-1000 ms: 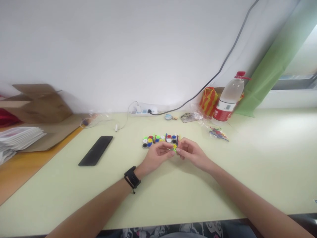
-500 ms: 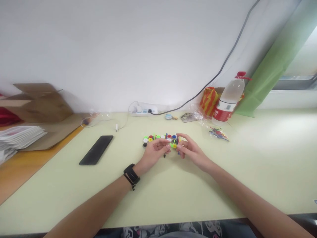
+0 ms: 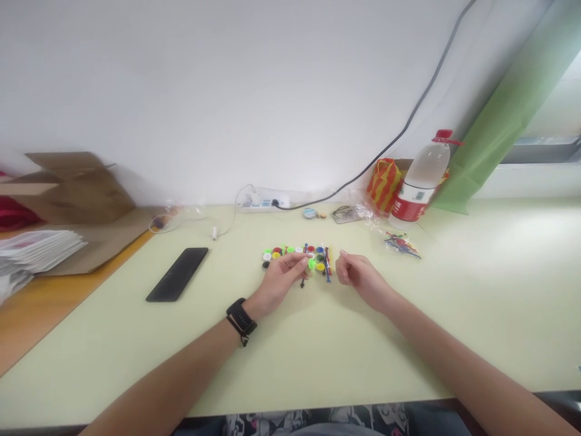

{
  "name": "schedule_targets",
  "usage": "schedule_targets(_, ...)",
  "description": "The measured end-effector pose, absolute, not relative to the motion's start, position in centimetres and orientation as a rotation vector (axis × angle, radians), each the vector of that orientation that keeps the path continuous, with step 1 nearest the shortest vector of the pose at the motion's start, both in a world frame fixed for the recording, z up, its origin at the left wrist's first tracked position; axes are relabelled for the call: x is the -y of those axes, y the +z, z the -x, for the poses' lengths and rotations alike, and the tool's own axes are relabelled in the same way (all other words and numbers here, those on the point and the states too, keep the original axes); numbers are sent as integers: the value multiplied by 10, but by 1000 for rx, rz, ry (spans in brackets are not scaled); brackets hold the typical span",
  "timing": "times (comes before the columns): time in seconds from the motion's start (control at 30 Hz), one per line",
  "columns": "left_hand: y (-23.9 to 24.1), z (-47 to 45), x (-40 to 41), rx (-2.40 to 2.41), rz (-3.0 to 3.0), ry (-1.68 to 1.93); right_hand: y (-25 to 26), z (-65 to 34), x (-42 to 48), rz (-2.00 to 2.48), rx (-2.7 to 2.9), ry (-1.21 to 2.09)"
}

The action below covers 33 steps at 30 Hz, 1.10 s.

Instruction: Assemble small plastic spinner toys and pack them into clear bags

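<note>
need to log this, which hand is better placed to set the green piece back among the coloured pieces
Left, probably. The left hand pinches the green piece right at the edge of the coloured pieces. The right hand is loosely curled beside them, apparently holding nothing.

1 head cam, fwd-down over table (image 3: pixel 408 339).

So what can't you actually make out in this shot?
- Little coloured pieces, head view: too small to identify.
- What the left hand pinches: a green bit, fingers hide the rest.
- Right hand: curled, so any contents stay hidden.
- Bottle label: too small to read.
- Paper stack: cut by the left edge.
</note>
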<state>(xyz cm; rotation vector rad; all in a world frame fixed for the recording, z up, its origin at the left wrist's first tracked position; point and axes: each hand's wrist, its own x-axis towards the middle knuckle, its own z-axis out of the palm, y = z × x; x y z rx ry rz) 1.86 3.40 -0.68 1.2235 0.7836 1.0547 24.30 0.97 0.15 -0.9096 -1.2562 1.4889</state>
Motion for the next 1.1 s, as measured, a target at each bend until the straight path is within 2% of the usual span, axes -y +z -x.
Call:
schedule_targets(0.47, -2, -14, -36, -625, -856, 948, 12, -249, -11, 1056, 1132, 1369)
schedule_targets(1.1, 0, -14, -33, -657, -931, 888, 12, -247, -8, 1144, 1299, 1285)
